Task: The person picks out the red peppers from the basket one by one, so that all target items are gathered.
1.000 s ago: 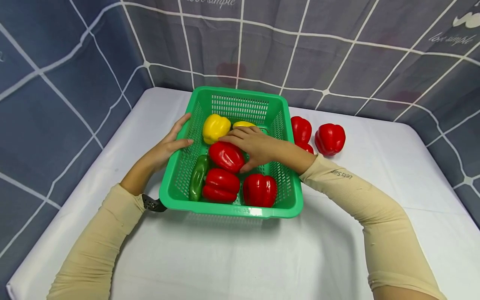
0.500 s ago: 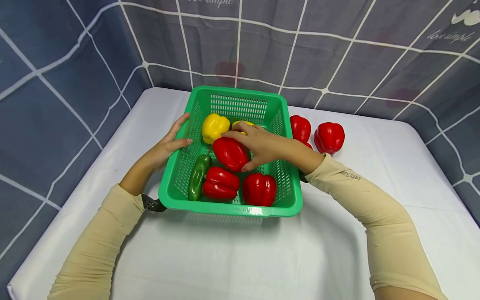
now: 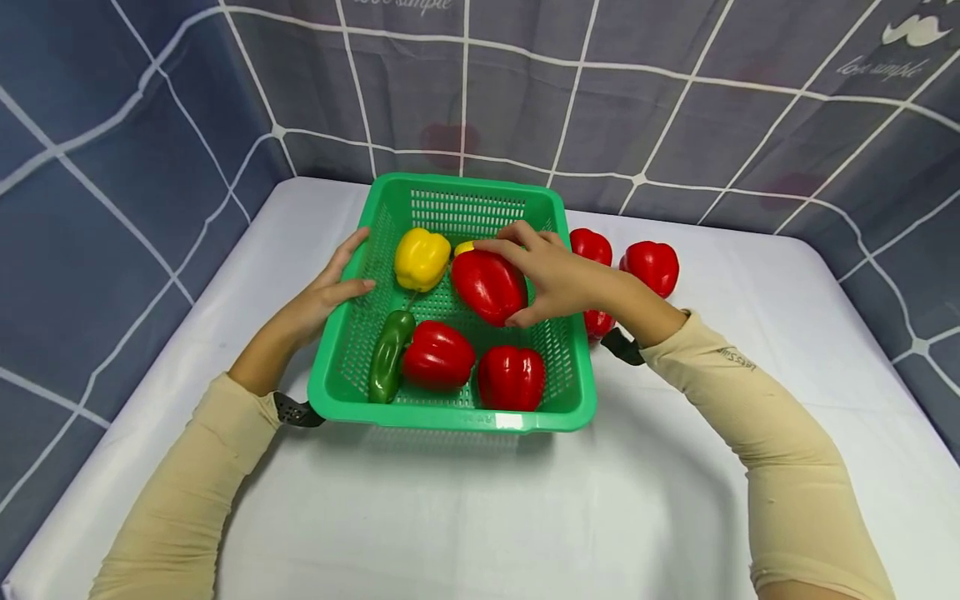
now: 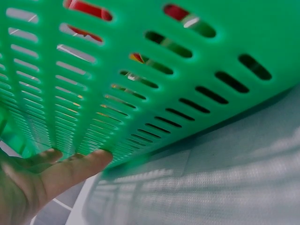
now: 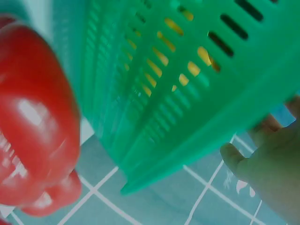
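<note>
A green slotted basket (image 3: 450,414) stands on the white-covered table. Against its left wall rests my left hand (image 3: 318,296), fingers extended; the left wrist view shows the hand (image 4: 44,183) touching the outer side. Over the basket, my right hand (image 3: 555,271) grips a red bell pepper (image 3: 487,285) between thumb and fingers. Below it lie a red bell pepper (image 3: 438,356), another red one (image 3: 512,379) and a long green pepper (image 3: 387,358). At the back sit a yellow bell pepper (image 3: 422,260) and a second yellow item (image 3: 463,247), mostly hidden by the held pepper.
Right of the basket, red bell peppers lie on the table: one by the back corner (image 3: 591,246), one farther right (image 3: 651,265) and one partly under the right forearm (image 3: 598,325). A grey curtain (image 3: 525,100) with white grid lines hangs behind the table.
My right hand has lifted the red bell pepper from beside the green pepper and moved it to the right and back. The left hand stays at the basket's side.
</note>
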Motion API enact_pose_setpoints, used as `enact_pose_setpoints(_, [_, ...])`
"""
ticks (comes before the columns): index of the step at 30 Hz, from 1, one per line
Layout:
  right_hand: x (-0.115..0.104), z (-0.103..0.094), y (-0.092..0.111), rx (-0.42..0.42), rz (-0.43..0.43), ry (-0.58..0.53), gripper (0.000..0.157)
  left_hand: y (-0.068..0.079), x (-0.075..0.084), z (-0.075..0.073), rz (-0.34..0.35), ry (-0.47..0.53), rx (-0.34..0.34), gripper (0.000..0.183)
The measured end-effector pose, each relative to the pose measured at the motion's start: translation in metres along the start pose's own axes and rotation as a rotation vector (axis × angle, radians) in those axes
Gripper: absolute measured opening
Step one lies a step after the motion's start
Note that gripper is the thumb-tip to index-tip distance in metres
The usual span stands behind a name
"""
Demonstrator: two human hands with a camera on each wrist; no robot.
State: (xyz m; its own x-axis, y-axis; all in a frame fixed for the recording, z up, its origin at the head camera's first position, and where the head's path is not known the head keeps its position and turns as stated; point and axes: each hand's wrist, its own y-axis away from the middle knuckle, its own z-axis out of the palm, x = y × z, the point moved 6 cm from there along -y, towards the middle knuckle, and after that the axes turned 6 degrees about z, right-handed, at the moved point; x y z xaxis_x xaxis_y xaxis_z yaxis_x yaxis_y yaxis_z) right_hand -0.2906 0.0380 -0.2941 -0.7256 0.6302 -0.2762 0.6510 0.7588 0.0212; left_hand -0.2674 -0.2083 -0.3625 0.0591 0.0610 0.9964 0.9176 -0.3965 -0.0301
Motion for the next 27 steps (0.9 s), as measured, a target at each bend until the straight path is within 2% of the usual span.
enact_pose_setpoints(12, [0.021,-0.019,0.024,0.099,0.056,-0.062,0.090,0.001,0.001,0.002,0.009,-0.012,-0.012,0.071])
enact_pose_setpoints(23, [0.052,-0.027,0.057,0.206,0.211,-0.215,0.093,0.000,0.001,0.003,0.019,0.017,-0.013,0.071])
enact_pose_setpoints(27, [0.061,-0.030,0.070,0.253,0.239,-0.282,0.093,0.000,0.001,0.002,0.022,0.010,-0.011,0.071])
